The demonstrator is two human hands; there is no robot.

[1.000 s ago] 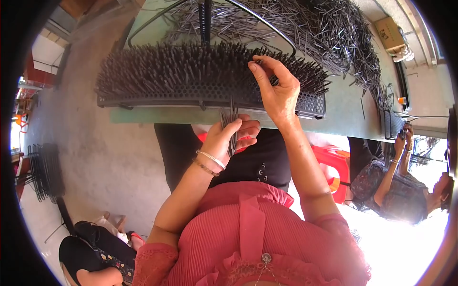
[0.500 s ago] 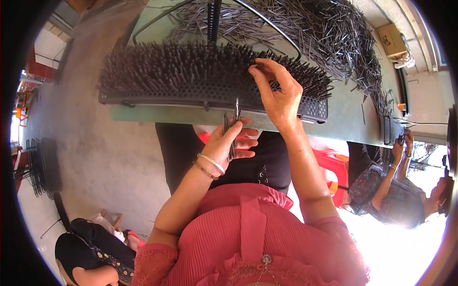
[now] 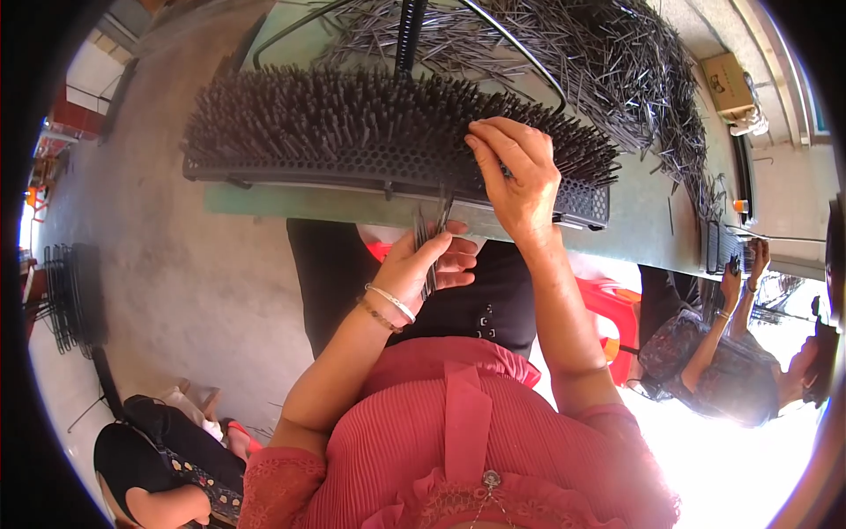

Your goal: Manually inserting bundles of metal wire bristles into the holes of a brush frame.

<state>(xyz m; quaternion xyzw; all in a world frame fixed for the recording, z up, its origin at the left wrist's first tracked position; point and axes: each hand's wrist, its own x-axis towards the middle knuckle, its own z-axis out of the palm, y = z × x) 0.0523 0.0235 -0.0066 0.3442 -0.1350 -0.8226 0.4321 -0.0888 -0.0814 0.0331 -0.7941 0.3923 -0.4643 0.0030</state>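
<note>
A long black perforated board (image 3: 397, 167) lies across the near edge of the table, with many dark thin strips (image 3: 291, 115) standing up out of its holes. My right hand (image 3: 522, 176) is over the board's right half, thumb and fingertips pinched together among the strips. What sits between those fingertips is too hidden to make out. Below the board's front edge, my left hand (image 3: 432, 264) grips a small bundle of thin dark strips (image 3: 421, 231) under the thumb, its other fingers loosely curled.
A large heap of loose dark strips (image 3: 608, 70) covers the far right of the greenish tabletop (image 3: 308, 204). A black metal frame (image 3: 408, 40) rises behind the board. A cardboard box (image 3: 728, 84) sits far right. One person works at the right (image 3: 714, 353); another is at lower left (image 3: 167, 467).
My right hand's fingers have curled closer together and dipped slightly at the strips. My left hand stays nearly in place with its bundle. The view has shifted a little.
</note>
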